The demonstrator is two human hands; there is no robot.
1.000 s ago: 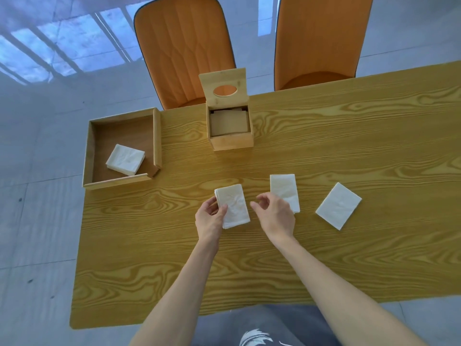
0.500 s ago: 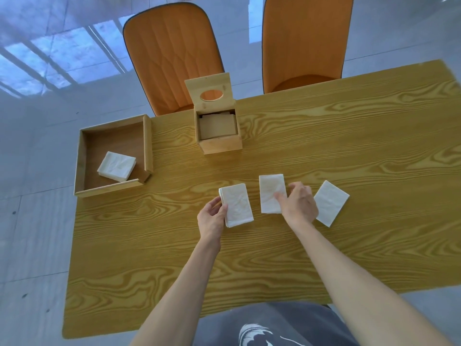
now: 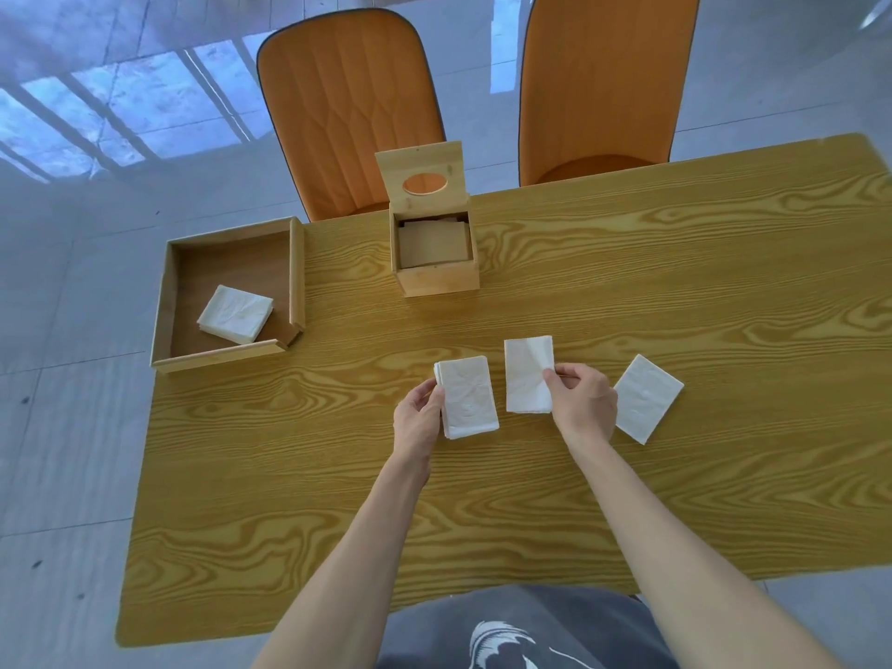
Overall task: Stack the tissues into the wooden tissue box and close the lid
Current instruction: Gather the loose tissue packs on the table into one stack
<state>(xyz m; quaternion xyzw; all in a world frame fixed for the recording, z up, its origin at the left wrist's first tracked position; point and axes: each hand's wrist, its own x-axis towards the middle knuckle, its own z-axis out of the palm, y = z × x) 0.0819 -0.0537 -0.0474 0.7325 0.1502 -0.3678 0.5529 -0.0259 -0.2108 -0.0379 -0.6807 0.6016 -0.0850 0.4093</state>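
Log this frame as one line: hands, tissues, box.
left hand: holding tissue stack | right hand: pinching middle tissue | right tissue: untouched | wooden tissue box: lid open

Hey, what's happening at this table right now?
A person is gathering folded tissues on a wooden table. The left hand steadies one tissue stack by its edge, while the right hand pinches the middle tissue. A third tissue lies to the right, untouched. The wooden tissue box stands behind them with its lid up. More tissues sit in a wooden tray.
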